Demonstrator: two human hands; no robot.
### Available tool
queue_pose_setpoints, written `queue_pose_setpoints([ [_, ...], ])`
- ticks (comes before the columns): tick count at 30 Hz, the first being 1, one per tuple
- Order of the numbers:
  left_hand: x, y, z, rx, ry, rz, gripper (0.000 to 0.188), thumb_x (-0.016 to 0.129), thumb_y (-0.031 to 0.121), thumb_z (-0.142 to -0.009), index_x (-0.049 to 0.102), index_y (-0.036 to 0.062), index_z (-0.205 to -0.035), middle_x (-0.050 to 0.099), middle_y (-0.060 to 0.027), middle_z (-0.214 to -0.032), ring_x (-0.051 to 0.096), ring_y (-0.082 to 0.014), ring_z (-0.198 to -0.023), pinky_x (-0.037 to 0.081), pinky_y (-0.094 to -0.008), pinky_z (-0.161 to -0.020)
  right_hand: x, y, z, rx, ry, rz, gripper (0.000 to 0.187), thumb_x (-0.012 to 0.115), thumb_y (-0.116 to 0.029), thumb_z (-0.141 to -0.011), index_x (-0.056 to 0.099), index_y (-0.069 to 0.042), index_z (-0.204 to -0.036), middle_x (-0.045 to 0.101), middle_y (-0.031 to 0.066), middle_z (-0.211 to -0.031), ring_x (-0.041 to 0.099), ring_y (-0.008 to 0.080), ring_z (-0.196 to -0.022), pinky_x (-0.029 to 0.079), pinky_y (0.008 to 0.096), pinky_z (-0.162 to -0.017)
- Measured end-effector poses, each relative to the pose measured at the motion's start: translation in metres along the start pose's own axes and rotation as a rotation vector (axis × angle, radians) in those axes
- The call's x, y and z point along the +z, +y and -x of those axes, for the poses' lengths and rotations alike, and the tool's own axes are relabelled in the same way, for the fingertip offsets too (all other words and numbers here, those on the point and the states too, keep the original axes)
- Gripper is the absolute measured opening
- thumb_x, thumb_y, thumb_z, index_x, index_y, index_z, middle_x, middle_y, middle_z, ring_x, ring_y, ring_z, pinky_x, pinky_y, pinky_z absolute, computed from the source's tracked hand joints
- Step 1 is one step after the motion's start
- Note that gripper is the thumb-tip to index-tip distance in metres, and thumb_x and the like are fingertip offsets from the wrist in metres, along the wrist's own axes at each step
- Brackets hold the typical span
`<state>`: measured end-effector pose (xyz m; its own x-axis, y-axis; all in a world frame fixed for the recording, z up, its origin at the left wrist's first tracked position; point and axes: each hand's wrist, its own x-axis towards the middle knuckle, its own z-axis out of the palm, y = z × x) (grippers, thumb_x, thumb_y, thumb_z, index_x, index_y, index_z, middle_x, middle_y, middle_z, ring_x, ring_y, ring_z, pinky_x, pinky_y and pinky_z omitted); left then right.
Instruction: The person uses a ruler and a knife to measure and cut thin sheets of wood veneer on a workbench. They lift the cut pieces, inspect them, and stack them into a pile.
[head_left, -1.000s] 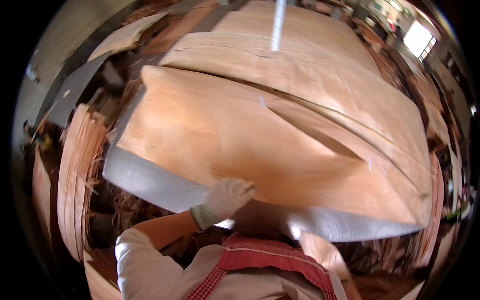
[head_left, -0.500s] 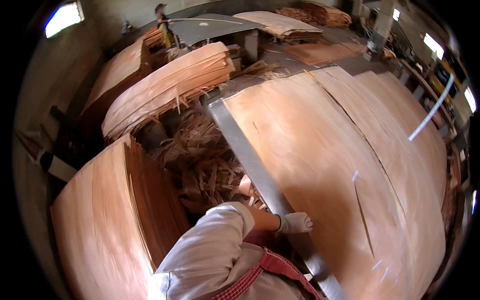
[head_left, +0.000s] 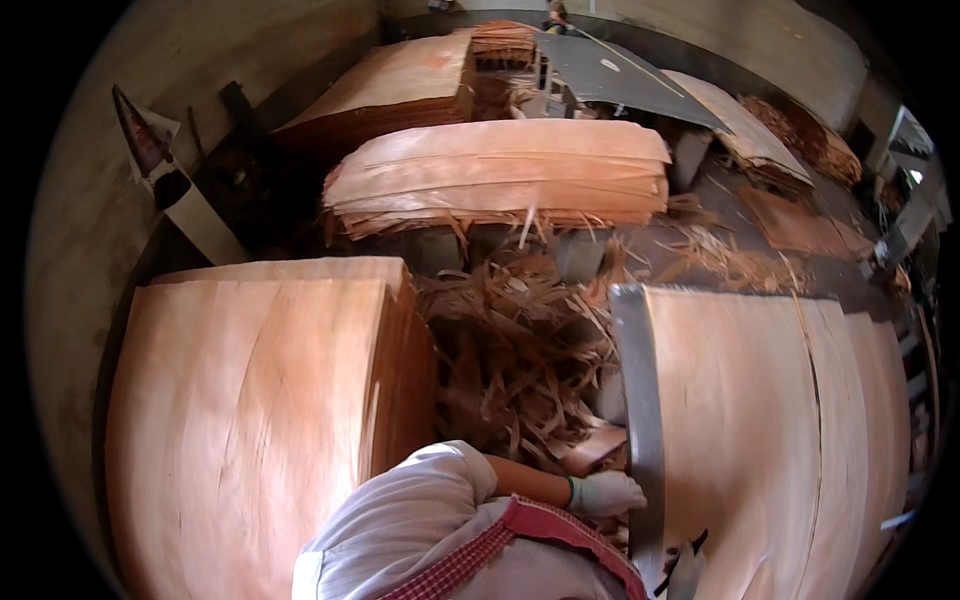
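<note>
My left hand (head_left: 609,493), in a white glove with a green cuff, is closed beside the dark metal edge strip (head_left: 637,400) of the table at right. Its fingers are curled, and what they hold, if anything, is hidden. Wide wood veneer sheets (head_left: 735,400) lie on that table, with a long dark split running along them. Low on the metal edge is a blurred pale shape (head_left: 686,574) with thin dark pieces. It may be my right hand with a tool, but I cannot make out its fingers.
A tall veneer stack (head_left: 240,420) stands at my left. Loose veneer scraps (head_left: 520,370) fill the gap between it and the table. Ahead lies another veneer stack (head_left: 500,175); behind it are a grey table (head_left: 620,80) and a person (head_left: 557,15) at the far edge.
My view has swung to the left, bringing the left stack further in. My left hand has drawn back from above the veneer to the metal edge. The pale shape with dark pieces has appeared.
</note>
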<state>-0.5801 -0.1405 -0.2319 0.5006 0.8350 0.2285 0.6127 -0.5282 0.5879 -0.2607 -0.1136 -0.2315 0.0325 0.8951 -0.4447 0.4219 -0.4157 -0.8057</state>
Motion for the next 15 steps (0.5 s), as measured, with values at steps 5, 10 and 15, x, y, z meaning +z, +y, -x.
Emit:
queue_pose_setpoints([
  [5,-0.132,-0.11,0.05,-0.434,0.052,-0.073,0.027,0.059,0.016,-0.078,0.06,0.0082,-0.104,0.065,-0.0147,-0.094,0.063,-0.033,-0.09,0.05,-0.0418,-0.079,0.155,-0.159,-0.02,-0.089,-0.318,0.142,0.026,0.056,-0.022,-0.094,0.062,0.002,-0.09,0.062,0.007,-0.068,0.051,0.0113,-0.05,0.041,0.0269,-0.045],
  [10,-0.175,-0.221,0.074,-0.508,0.365,0.014,0.025,0.053,0.015,-0.088,0.058,0.0091,-0.113,0.063,-0.0161,-0.096,0.061,-0.0357,-0.089,0.05,-0.0442,-0.078,0.232,-0.195,-0.081,-0.065,-0.44,0.227,0.026,0.055,-0.025,-0.095,0.062,-0.002,-0.086,0.061,0.004,-0.067,0.05,0.0085,-0.049,0.041,0.025,-0.045],
  [15,-0.237,-0.313,0.084,-0.603,0.434,0.019,0.024,0.055,0.013,-0.088,0.059,0.0072,-0.112,0.064,-0.0156,-0.103,0.06,-0.0352,-0.098,0.05,-0.0417,-0.083,0.316,-0.251,-0.167,-0.147,-0.551,0.142,0.018,0.057,-0.02,-0.094,0.062,-0.004,-0.089,0.063,0.0027,-0.075,0.05,0.0065,-0.051,0.037,0.0218,-0.044],
])
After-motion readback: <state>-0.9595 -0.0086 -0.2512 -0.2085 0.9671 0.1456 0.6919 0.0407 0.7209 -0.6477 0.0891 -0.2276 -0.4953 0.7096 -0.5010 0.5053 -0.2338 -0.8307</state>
